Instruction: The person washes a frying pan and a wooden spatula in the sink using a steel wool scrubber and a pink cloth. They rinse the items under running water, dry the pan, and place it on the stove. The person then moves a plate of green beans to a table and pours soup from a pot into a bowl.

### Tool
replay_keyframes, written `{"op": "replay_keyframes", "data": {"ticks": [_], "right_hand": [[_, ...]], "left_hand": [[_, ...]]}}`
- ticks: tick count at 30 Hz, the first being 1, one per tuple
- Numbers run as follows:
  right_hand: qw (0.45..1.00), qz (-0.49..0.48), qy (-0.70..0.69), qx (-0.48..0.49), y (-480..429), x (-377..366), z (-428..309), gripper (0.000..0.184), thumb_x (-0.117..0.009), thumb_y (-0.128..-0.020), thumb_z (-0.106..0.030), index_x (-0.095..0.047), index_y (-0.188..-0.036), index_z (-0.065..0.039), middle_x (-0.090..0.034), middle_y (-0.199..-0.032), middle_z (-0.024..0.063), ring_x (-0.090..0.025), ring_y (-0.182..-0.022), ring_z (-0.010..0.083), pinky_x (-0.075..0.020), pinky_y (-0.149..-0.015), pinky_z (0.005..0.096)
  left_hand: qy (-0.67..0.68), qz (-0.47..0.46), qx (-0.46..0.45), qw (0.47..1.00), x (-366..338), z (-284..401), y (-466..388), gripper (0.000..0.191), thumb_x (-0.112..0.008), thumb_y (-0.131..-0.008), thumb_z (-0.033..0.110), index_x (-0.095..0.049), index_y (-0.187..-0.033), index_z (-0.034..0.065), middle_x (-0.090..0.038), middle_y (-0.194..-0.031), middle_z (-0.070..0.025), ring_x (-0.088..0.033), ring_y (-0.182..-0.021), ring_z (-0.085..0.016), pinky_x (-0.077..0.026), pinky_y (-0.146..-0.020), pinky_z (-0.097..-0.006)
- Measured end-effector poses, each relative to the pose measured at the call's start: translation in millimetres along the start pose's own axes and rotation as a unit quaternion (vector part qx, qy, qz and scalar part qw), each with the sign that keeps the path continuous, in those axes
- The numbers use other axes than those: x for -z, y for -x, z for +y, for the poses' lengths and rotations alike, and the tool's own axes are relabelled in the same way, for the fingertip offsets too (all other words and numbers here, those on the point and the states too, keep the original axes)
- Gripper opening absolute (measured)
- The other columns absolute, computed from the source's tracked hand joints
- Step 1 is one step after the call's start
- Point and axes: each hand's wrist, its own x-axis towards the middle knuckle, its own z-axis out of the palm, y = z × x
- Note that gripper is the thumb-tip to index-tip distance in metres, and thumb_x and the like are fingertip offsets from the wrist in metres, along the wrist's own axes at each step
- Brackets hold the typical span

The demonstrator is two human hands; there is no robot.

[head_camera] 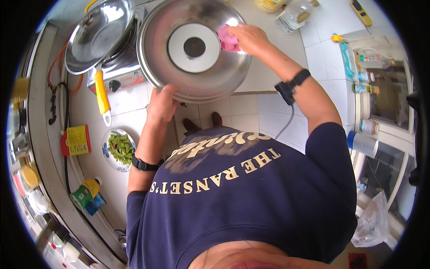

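Note:
A large round steel pan lid with a dark centre knob is tilted up in front of me. My left hand grips its lower left rim, thumb on the near face. At the lid's right side, my right hand presses a pink cloth against the metal. A steel wok with a yellow handle rests tilted on a gas stove to the left of the lid.
On the left counter are a plate of cut green vegetables, a red and yellow box and a green and yellow bottle. A clear plastic jug stands at the upper right. Bottles line the window ledge at right.

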Motion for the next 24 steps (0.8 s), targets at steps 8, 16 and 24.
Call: {"op": "replay_keyframes", "data": {"ticks": [8, 16, 24], "right_hand": [[0.81, -0.261, -0.525, -0.015, 38.5, -34.4, -90.3, 0.048, -0.06, -0.074, 0.001, -0.051, -0.121, -0.004, -0.063, -0.1, 0.0046, -0.06, -0.086, 0.0139, -0.0511, -0.074, 0.0286], [0.947, 0.06, -0.281, 0.146, 53.0, -14.3, -134.4, 0.034, -0.068, -0.074, -0.013, -0.057, -0.106, -0.008, -0.066, -0.096, 0.0148, -0.064, -0.087, 0.0357, -0.0524, -0.071, 0.0429], [0.993, 0.077, -0.051, 0.08, 74.8, -23.8, -29.8, 0.029, -0.063, -0.078, -0.006, -0.059, -0.105, -0.017, -0.063, -0.106, 0.008, -0.065, -0.083, 0.0313, -0.0541, -0.066, 0.0418]], "left_hand": [[0.014, -0.03, 0.021, 0.999, -2.5, 6.6, -19.5, 0.033, -0.051, -0.098, 0.022, -0.052, -0.117, -0.0052, -0.062, -0.108, -0.0146, -0.064, -0.095, -0.024, -0.055, -0.08, -0.0407], [0.051, -0.045, -0.04, 0.997, -21.3, 9.9, -28.2, 0.03, -0.046, -0.097, 0.016, -0.055, -0.111, -0.0097, -0.062, -0.104, -0.0196, -0.066, -0.089, -0.029, -0.059, -0.073, -0.0404], [0.003, 0.03, 0.014, 0.999, -1.5, 25.2, -8.4, 0.034, -0.047, -0.089, 0.004, -0.049, -0.119, -0.012, -0.058, -0.117, -0.0215, -0.062, -0.103, -0.034, -0.055, -0.088, -0.0474]]}}
